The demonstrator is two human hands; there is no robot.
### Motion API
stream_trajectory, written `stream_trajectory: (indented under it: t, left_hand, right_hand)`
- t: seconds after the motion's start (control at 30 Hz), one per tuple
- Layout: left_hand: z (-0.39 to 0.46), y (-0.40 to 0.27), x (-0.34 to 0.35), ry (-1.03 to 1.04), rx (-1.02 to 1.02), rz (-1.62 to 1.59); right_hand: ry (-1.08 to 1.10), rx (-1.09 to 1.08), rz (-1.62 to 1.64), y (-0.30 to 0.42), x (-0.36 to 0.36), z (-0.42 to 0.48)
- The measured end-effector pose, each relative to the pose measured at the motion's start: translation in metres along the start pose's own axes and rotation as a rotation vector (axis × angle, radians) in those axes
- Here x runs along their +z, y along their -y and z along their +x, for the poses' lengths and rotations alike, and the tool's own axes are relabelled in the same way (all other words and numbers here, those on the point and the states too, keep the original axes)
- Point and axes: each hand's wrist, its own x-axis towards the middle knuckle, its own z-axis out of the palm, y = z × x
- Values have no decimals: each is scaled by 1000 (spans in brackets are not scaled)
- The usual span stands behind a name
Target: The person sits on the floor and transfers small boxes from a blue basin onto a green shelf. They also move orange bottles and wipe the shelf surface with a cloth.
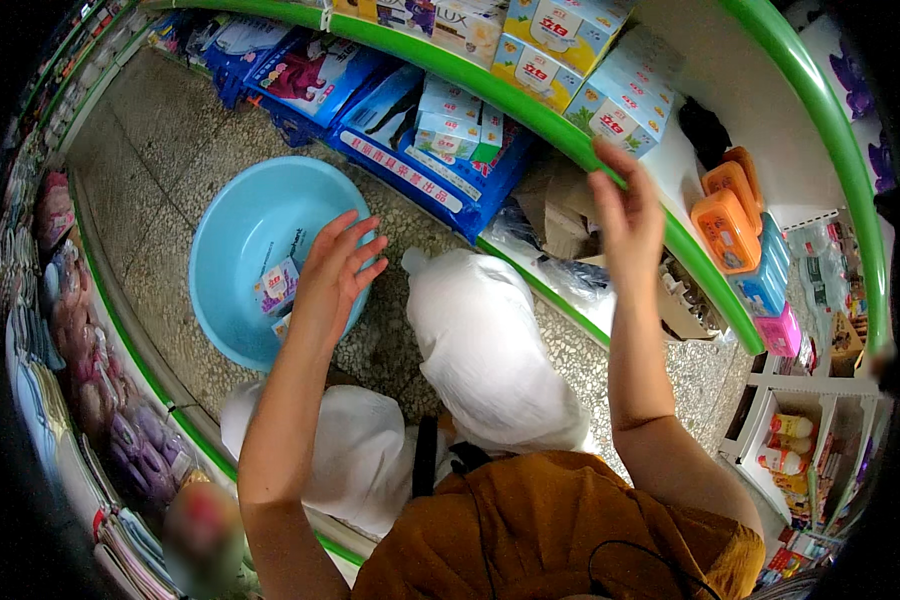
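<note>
My left hand (pixel 339 274) hovers over the right rim of a light blue plastic basin (pixel 229 225), fingers spread, holding nothing. Inside the basin lies a small purple-and-white box (pixel 276 287); part of another small box (pixel 282 327) shows beside my wrist. My right hand (pixel 631 206), slightly blurred, is raised by the green front edge of a shelf (pixel 547 120), with nothing in its fingers. Whether it touches the edge, I cannot tell. Just beyond its fingertips sit stacked light blue boxed packs (pixel 621 112) and yellow-and-blue boxed packs (pixel 536 64).
Blue flat packages (pixel 420 176) lie on the lower shelf with small boxed packs (pixel 450 124) on top. Orange plastic containers (pixel 726 231) stand at right. Bagged slippers (pixel 150 450) line the left shelf. My knees in white trousers (pixel 480 330) rise from the speckled floor (pixel 157 180).
</note>
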Motion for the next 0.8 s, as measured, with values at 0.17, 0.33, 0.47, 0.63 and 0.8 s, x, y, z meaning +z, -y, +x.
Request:
stream_trajectory:
  t: [0.17,0.33,0.47,0.63,0.8]
  left_hand:
    - [6,1,-7,-25,-17,-75]
    - [11,-1,-9,-65,-21,-63]
    - [17,1,-16,-84,-28,-50]
    - [20,-3,-16,-93,-18,-43]
    - [22,-1,-16,-101,-29,-47]
  right_hand:
    - [256,42,-97,-45,50,-14]
    - [179,-112,-432,-128,93,13]
    - [179,-43,-464,-136,112,41]
    - [241,18,-571,-150,124,57]
    - [271,69,-591,-169,123,60]
